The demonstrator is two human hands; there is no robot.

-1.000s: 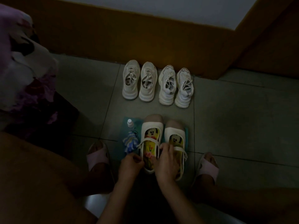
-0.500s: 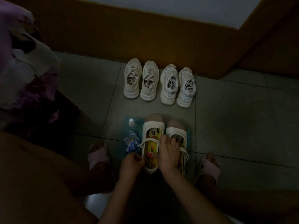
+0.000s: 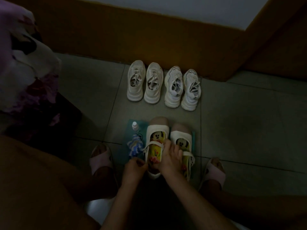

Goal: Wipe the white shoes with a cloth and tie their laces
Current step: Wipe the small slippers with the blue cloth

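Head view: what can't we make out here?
- Heel of the left sandal: covered by both hands, left hand and right hand.
- What the left hand pinches: too dark, fingers curled over it.
- Sneakers' laces, tied or loose: too small and dim.
- Bottle label: too small.

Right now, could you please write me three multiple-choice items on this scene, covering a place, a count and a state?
1. Where is the small bottle?
A. left of the strap shoes
B. beside the wall
C. in a hand

2. How many lace-up sneakers line the wall?
A. two
B. four
C. six

3. The sneakers' laces are:
A. tied in bows
B. loose
C. removed

Answers: 1 A, it stands by the left strap shoe; 2 B, two pairs, from sneaker to sneaker; 3 B, laces trail untied.
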